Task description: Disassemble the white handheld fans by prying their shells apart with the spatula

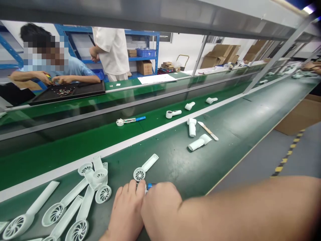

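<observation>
My left hand (128, 209) and my right hand (162, 206) are pressed together at the front of the green bench, both closed with fingers curled downward. Between them peeks a small handheld fan part with a blue battery (150, 186); most of it is hidden under my fingers. Just beyond my fingertips lies a pale green fan housing half (149, 164), its round slotted grille towards me. To the left is a pile of similar fan housing halves (82, 197). Two pale fan bodies (199, 143) rest farther right, beside a thin knife-like tool (208, 130).
Behind a white strip runs a green conveyor belt (150, 129) carrying several fan parts, one with a blue battery (130, 121). Across it, a seated person works over a black tray (87, 90); another person stands behind. Slanting metal posts (276, 60) support an overhead shelf.
</observation>
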The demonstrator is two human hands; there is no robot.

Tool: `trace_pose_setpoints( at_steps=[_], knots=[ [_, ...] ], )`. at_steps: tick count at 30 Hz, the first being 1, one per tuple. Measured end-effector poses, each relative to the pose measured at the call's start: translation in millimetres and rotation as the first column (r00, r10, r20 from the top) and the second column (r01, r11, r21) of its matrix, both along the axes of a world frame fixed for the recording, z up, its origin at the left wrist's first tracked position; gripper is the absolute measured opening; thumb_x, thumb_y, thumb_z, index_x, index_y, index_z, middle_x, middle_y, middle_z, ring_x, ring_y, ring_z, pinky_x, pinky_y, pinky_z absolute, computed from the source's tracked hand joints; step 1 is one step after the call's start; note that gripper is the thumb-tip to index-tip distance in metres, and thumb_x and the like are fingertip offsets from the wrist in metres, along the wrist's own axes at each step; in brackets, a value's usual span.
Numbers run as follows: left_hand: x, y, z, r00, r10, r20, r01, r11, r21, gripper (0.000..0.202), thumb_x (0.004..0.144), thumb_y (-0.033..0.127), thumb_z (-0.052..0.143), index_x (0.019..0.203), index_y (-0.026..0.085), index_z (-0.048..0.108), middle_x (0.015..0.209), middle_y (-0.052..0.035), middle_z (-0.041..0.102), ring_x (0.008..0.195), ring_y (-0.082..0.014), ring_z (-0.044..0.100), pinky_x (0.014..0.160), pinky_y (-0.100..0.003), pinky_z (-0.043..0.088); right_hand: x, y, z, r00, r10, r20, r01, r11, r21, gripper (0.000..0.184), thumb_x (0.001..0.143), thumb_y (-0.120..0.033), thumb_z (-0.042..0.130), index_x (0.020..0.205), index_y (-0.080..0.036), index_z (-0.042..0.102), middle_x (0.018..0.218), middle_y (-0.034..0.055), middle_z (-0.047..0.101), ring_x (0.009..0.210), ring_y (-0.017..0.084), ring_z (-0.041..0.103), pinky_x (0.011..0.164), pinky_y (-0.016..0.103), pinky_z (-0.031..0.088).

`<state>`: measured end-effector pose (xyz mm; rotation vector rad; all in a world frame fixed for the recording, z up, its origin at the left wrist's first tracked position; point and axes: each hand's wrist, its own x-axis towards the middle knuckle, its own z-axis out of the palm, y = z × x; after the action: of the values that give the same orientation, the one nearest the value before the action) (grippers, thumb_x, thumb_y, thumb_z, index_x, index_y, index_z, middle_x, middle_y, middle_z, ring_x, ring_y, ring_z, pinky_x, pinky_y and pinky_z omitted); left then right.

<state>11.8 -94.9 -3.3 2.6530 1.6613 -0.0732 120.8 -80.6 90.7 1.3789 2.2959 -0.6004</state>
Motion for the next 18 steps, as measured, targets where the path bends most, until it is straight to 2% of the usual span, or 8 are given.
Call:
trace_pose_setpoints(
  at_steps=[2,4,7,9,11,13,15,18],
  knots=[
    [1,1,1.7,1.000,-0.005,-0.013,0.005,1.000,-0.019,0.030,0.087,0.015,0.045,0.113,0.017,0.059,0.089,-0.0098,0.061,0.081,-0.0252,0.060,0.073,-0.040,0.044,-7,-11,-7.4,0.982,-0.105,0.159,0.109,0.994,-0.014,0.032,0.079,-0.003,0.051,0.105,-0.008,0.069,0.084,0.0188,0.069,0.072,0.030,0.067,0.051,0.036,0.053],
    [3,0,1.4,1.000,-0.018,-0.016,0.017,0.999,-0.044,0.025,0.090,0.015,0.040,0.106,0.017,0.059,0.087,-0.0090,0.062,0.079,-0.0252,0.062,0.071,-0.040,0.045,-6,-22,-20.5,0.962,-0.191,0.194,0.173,0.979,0.107,0.044,0.083,0.003,0.036,0.117,-0.002,0.062,0.088,0.0223,0.068,0.073,0.027,0.067,0.052,0.032,0.053],
    [4,-4,-3.3,0.999,-0.001,0.037,0.003,0.999,-0.053,0.021,0.093,0.019,0.039,0.102,0.017,0.057,0.085,-0.0082,0.065,0.076,-0.0241,0.064,0.071,-0.038,0.046,13,-33,-45.9,0.980,-0.179,0.084,0.149,0.946,0.287,0.050,0.081,0.005,0.035,0.127,0.000,0.055,0.090,0.0214,0.066,0.076,0.026,0.066,0.058,0.032,0.054],
    [3,-6,-6.7,0.995,0.030,0.092,-0.028,0.999,-0.023,0.025,0.094,0.029,0.044,0.111,0.015,0.054,0.088,-0.0098,0.067,0.076,-0.0250,0.065,0.072,-0.039,0.047,38,-40,-60.5,0.984,-0.179,-0.018,0.176,0.936,0.303,0.053,0.078,0.003,0.040,0.128,-0.003,0.055,0.091,0.0183,0.067,0.077,0.026,0.066,0.063,0.033,0.055],
    [1,-7,-6.7,0.991,0.034,0.127,-0.032,0.999,-0.022,0.031,0.094,0.037,0.045,0.116,0.016,0.052,0.091,-0.0098,0.068,0.077,-0.0269,0.065,0.074,-0.042,0.047,68,-48,-70.1,0.955,-0.247,-0.161,0.284,0.917,0.280,0.053,0.080,0.000,0.041,0.129,-0.010,0.056,0.096,0.0147,0.068,0.079,0.024,0.066,0.070,0.033,0.055],
    [-1,-7,-1.6,0.985,0.015,0.172,0.000,0.996,-0.088,0.024,0.093,0.035,0.046,0.111,0.021,0.055,0.093,-0.0072,0.067,0.080,-0.0269,0.065,0.075,-0.042,0.047,101,-55,-76.3,0.863,-0.349,-0.365,0.451,0.857,0.249,0.044,0.089,-0.009,0.038,0.127,-0.017,0.059,0.105,0.0107,0.068,0.089,0.022,0.066,0.079,0.031,0.053],
    [-2,-3,8.5,0.963,0.031,0.267,0.020,0.983,-0.185,0.016,0.091,0.031,0.048,0.103,0.025,0.057,0.093,-0.0037,0.066,0.079,-0.0244,0.064,0.073,-0.037,0.046,134,-58,-82.8,0.718,-0.435,-0.543,0.602,0.779,0.172,0.038,0.095,-0.020,0.035,0.120,-0.021,0.063,0.112,0.0078,0.068,0.100,0.020,0.064,0.086,0.028,0.051],
    [-3,14,29.7,0.857,0.195,0.478,-0.031,0.944,-0.328,0.013,0.090,0.032,0.046,0.097,0.027,0.055,0.085,0.0000,0.065,0.075,-0.0207,0.062,0.066,-0.031,0.045,176,-53,-99.3,0.524,-0.544,-0.656,0.763,0.642,0.077,0.037,0.097,-0.035,0.035,0.114,-0.023,0.066,0.108,0.0067,0.069,0.101,0.022,0.064,0.085,0.028,0.051]
  ],
)
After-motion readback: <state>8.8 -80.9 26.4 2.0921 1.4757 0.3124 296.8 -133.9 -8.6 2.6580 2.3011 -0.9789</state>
